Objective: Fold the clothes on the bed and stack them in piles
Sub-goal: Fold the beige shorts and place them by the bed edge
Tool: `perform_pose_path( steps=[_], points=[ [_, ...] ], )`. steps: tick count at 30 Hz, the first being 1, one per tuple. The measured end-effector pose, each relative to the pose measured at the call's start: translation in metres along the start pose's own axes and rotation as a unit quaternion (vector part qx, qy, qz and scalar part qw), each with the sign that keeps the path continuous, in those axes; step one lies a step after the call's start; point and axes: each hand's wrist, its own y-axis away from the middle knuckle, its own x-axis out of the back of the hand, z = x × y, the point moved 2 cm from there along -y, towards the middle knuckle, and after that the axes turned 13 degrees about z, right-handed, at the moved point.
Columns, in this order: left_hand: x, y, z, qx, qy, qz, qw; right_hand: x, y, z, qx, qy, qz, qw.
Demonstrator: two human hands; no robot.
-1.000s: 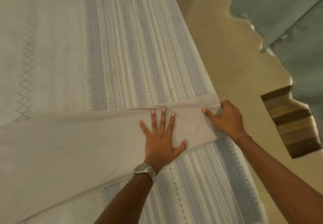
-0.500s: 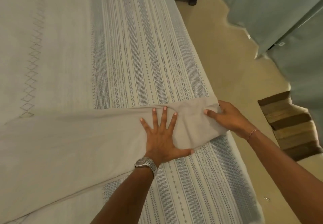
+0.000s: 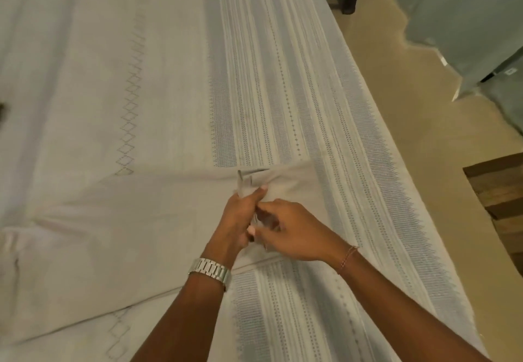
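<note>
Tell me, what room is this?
Most likely a bedroom. A wide bed under a striped cover fills the view, a beige garment lies spread on it, and a striped rug sits on the floor beside it.

L hand (image 3: 240, 220) & R hand (image 3: 291, 231) together, fingers curled, blurred.

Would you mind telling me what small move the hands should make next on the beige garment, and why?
Probably smooth it flat: both the left hand and right hand bunch the beige garment near its right end, and it isn't folded yet.
</note>
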Motion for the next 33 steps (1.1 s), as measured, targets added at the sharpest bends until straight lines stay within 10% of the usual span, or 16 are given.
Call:
perform_pose_path(
  steps=[5,11,17,21,24,27,33],
  points=[
    [0.062,-0.033,-0.025,0.032,0.012,0.005,0.999,-0.041,-0.008,0.050,0.126,0.206,0.186,0.952],
    [0.086,-0.056,-0.030,-0.003,-0.075,0.054,0.996,-0.084,-0.040,0.070,0.088,0.383,0.089,0.915],
    [0.099,-0.051,-0.040,-0.223,-0.116,0.106,0.962,-0.112,-0.050,0.048,0.048,0.394,0.109,0.912],
    [0.106,-0.048,-0.042,-0.279,-0.297,0.216,0.887,-0.120,-0.055,0.041,0.054,0.384,0.110,0.915],
    [0.105,-0.041,-0.040,-0.389,-0.464,0.288,0.742,-0.127,-0.060,0.037,0.092,0.387,0.096,0.912],
    [0.101,-0.045,-0.047,-0.563,-0.532,0.185,0.605,-0.132,-0.063,0.038,0.090,0.385,0.091,0.914],
    [0.117,-0.072,-0.061,-0.510,-0.598,0.057,0.615,-0.120,-0.060,0.050,0.097,0.403,0.088,0.906]
  ],
)
